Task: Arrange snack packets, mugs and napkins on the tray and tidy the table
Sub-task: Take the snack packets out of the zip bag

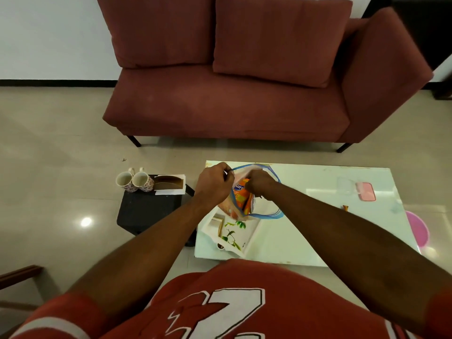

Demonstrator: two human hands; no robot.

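Note:
A clear zip bag with a blue rim point(267, 212) is held open above the white tray with a leaf print point(247, 237) on the glass table point(318, 231). My left hand point(214, 183) pinches the bag's left rim. My right hand point(260, 184) reaches into the bag's mouth and grips an orange snack packet point(242, 195). Two floral mugs point(134, 183) stand side by side on a low black stool point(146, 211) left of the table, beside a white napkin holder point(170, 184).
A pink-lidded clear box point(364, 190) lies at the table's far right, a small orange wrapper point(345, 207) near it. A pink round object point(418, 228) shows under the right edge. A red sofa point(244, 94) stands beyond the table. A wooden chair arm point(17, 274) is at the lower left.

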